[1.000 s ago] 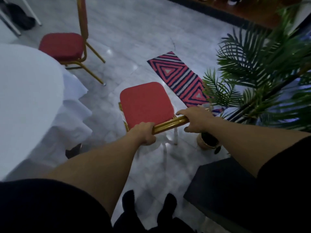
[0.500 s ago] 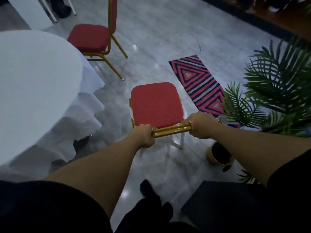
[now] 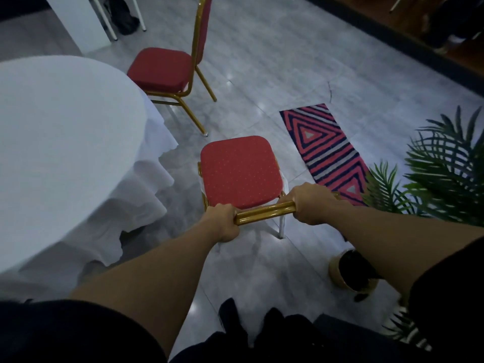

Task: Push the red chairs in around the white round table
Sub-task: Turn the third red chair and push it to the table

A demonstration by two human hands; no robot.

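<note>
A red chair with a gold frame stands on the grey floor right in front of me, its seat pointing away. My left hand grips the left end of its gold top rail and my right hand grips the right end. The white round table, covered by a draped white cloth, fills the left side; the chair stands apart from its edge. A second red chair stands farther back, with its seat close to the table's far edge.
A red and navy patterned rug lies on the floor to the right of the chair. A potted palm with its pot stands at the right. White legs and a dark bag are at the back.
The chair and both hands have shifted left toward the table, away from the plant, and the view has swung so the second chair appears closer in.
</note>
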